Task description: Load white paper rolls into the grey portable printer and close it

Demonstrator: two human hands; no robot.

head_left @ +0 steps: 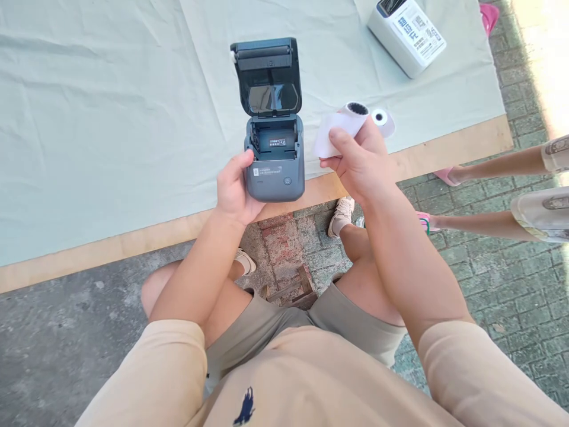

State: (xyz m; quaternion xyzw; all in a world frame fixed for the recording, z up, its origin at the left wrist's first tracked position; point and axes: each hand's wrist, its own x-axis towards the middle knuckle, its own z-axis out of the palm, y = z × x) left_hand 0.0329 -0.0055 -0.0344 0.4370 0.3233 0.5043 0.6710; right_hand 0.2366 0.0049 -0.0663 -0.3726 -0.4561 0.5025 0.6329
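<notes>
A pale green cloth (111,118) covers the wooden table (444,151) on the left and runs under everything else. The left hand (233,190) is wrapped around the left side of a small grey printer (274,172), thumb lying on its front edge, holding it over the near edge of the table; the printer's lid (268,74) stands open and upright, and the paper bay (275,141) below it sits just above the thumb. Just to the right, apart from the printer, the right hand (360,166) is closed on a white paper roll (344,124), which juts up out of the fingers with a loose flap toward the printer. A second roll (383,120) lies on the cloth just behind it. Farther right stands a white box-like device (406,35), and another person's legs (498,196) show at the edge.
</notes>
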